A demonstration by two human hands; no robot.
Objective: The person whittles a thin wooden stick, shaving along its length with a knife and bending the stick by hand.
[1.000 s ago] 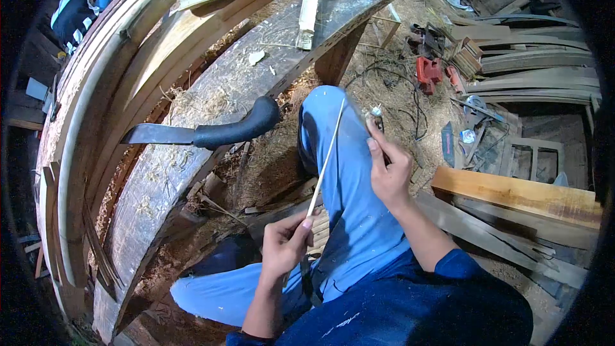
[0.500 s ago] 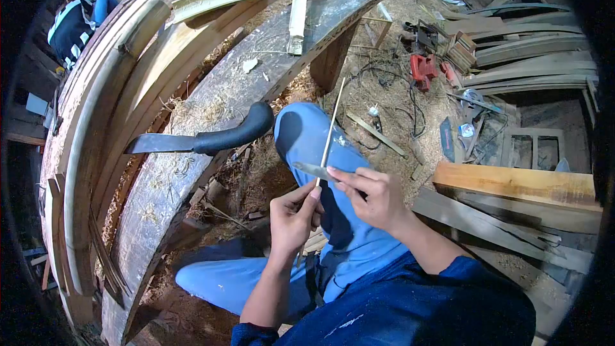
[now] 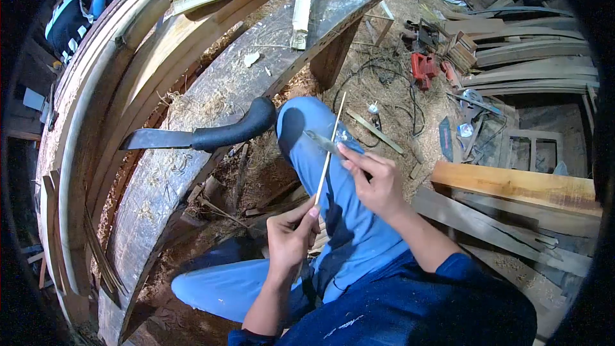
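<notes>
Knife [image 3: 320, 141] now sits farther up slender wooden strip [image 3: 324, 176] from your left hand [image 3: 291, 237], closed in pinch on strip; your right hand [image 3: 375, 182] grips knife crosswise. Strip slants forward-right over your leg [image 3: 359, 230].

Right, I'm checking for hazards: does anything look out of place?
Yes: the large knife lies with its handle jutting past the edge of the bench, so it might get knocked. Shavings litter the bench too.
</notes>
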